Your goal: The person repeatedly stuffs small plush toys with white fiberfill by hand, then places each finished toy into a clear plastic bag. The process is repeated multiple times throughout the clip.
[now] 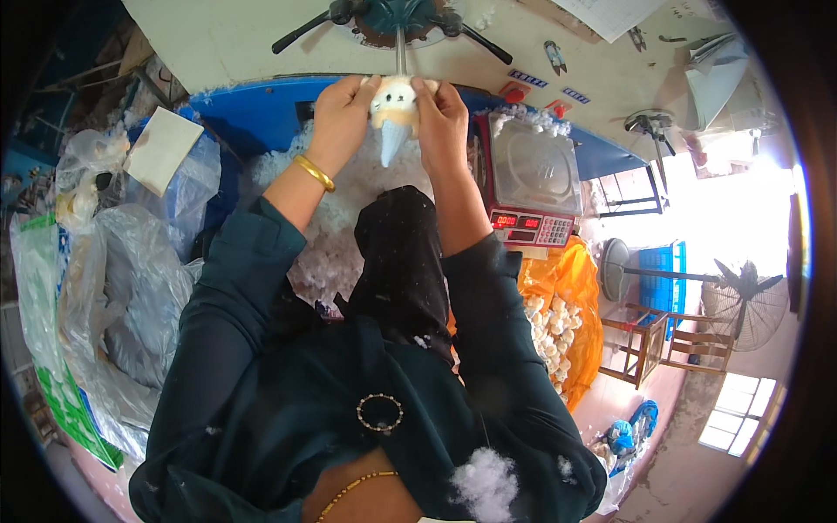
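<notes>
A small plush toy with a white face, tan edges and a pale blue pointed lower part is held upright at the top centre. My left hand pinches its left side between thumb and fingers. On the other side my right hand grips it the same way. Just above the toy, a thin metal tube comes down from a dark green machine head with black handles. The tube's lower end meets the toy's top; whether it goes inside is hidden.
White fluffy stuffing lies below my hands. A red-edged digital scale stands to the right, above an orange bag of small pale pieces. Clear plastic bags fill the left. Snips lie on the worktop. Farther right stands a fan.
</notes>
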A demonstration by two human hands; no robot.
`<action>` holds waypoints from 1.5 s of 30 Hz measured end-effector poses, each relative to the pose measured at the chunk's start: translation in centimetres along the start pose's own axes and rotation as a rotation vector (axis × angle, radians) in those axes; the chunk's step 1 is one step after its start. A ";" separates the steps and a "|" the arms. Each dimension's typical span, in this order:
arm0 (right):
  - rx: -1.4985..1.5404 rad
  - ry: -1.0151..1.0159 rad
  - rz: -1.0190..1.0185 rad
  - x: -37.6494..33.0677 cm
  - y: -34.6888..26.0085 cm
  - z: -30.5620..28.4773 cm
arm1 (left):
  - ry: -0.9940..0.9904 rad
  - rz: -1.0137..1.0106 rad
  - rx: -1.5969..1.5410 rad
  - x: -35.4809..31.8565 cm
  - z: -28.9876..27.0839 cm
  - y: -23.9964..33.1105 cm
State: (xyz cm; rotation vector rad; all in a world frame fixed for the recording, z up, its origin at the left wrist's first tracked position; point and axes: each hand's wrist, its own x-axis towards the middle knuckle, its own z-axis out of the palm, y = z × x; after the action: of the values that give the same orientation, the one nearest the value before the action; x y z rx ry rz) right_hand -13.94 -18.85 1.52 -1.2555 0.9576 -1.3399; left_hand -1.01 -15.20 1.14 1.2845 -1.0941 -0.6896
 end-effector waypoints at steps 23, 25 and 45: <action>0.373 -0.042 0.314 -1.4 -1.3 -4.1 | -0.043 -0.043 -0.059 -5.3 1.3 3.1; 0.293 -0.064 0.246 -1.7 -2.4 -3.4 | -0.041 -0.104 -0.031 -5.1 0.9 3.3; -0.002 0.025 -0.154 -5.8 0.2 -6.3 | -0.099 0.282 0.162 -7.8 -0.3 2.3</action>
State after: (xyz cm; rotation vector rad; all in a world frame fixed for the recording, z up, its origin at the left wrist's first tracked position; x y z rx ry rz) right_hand -20.49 -13.73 -0.62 -1.3386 0.8942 -1.4775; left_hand -3.95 -7.65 1.47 1.2103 -1.4039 -0.4629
